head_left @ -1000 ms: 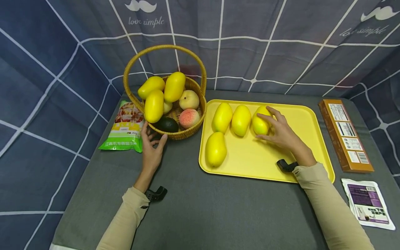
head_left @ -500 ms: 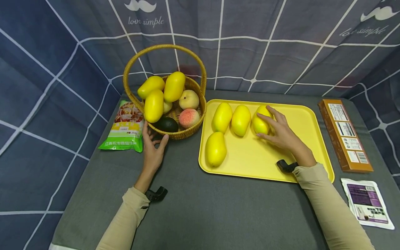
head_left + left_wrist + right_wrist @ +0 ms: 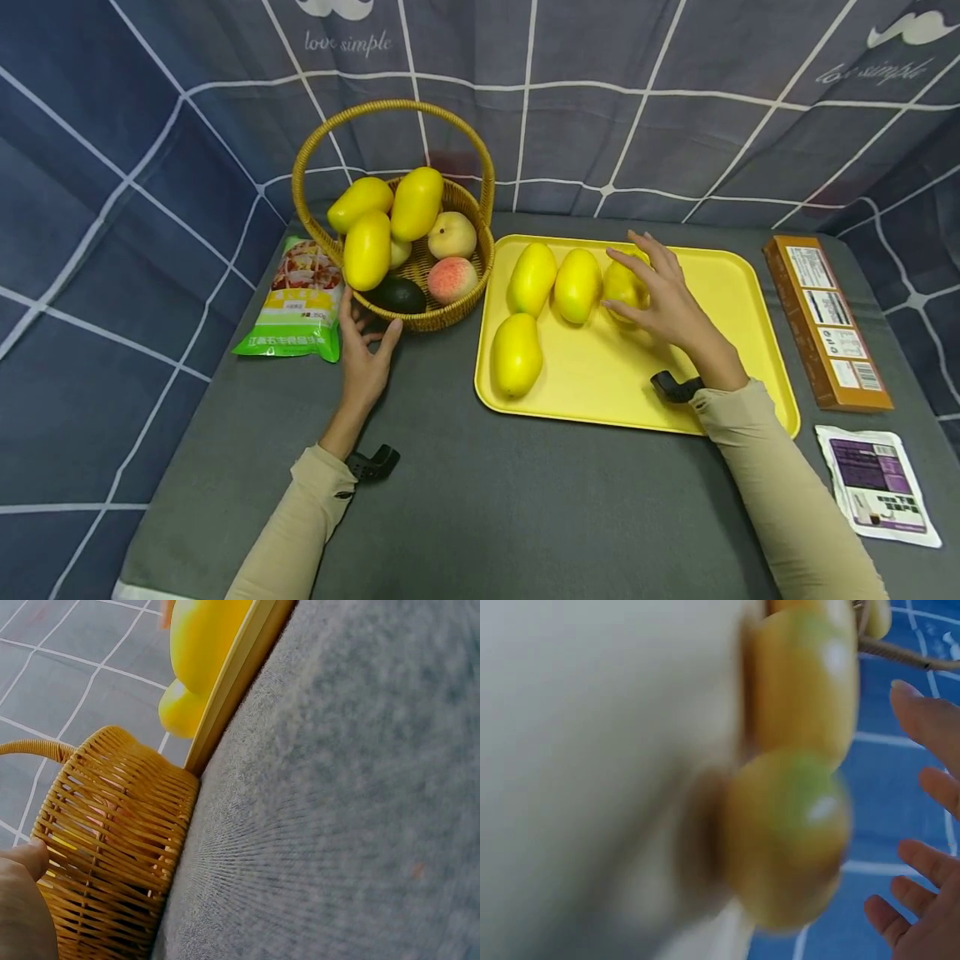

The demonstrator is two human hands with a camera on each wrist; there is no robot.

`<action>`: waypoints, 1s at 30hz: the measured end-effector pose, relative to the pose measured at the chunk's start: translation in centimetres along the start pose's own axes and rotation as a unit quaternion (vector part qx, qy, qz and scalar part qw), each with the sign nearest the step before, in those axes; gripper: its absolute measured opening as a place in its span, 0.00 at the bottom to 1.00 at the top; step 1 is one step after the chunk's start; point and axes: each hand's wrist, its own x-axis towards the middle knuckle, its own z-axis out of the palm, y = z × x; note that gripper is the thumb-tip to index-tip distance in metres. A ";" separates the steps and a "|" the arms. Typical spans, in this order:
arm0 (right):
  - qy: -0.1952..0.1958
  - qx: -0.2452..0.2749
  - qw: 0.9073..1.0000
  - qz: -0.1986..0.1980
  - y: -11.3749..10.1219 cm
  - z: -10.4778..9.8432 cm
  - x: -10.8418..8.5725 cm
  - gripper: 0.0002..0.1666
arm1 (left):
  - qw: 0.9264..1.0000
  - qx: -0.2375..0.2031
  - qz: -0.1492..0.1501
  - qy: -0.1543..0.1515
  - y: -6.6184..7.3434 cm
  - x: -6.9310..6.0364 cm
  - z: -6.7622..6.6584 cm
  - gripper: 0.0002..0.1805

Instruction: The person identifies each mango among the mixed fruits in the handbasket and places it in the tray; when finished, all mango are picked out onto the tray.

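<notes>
My left hand (image 3: 365,358) touches the near-left rim of the wicker basket (image 3: 457,315); in the left wrist view its fingertip rests at the rim of the basket (image 3: 112,847). Yellow mangoes (image 3: 367,250), pale peaches, a pink peach (image 3: 452,280) and a dark avocado (image 3: 397,296) lie in it. Over the yellow tray (image 3: 600,392) my right hand (image 3: 671,308) hovers with spread fingers just above the rightmost mango (image 3: 624,285). The right wrist view shows a gap between that mango (image 3: 787,840) and the fingers of the hand (image 3: 930,885). Several mangoes (image 3: 517,356) lie on the tray.
A green and white food bag (image 3: 296,321) lies left of the basket. Right of the tray are an orange-brown box (image 3: 828,325) and a white and purple packet (image 3: 877,487). A checked curtain (image 3: 570,125) stands behind.
My right hand has come off the rightmost mango, rising and shifting slightly left, and the mango stays on the tray. My left hand keeps its place at the basket rim.
</notes>
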 end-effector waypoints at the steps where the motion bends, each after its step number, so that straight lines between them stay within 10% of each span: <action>1: 0.004 0.003 1.000 -0.006 -0.6 0.0 0.8 0.45 | 1.000 0.000 0.002 0.000 0.0 0.1 0.0 0.46; 30: -0.111 0.068 0.984 -0.120 -16.3 9.1 13.9 0.40 | 1.000 0.014 -0.010 -0.001 0.6 0.1 -0.1 0.45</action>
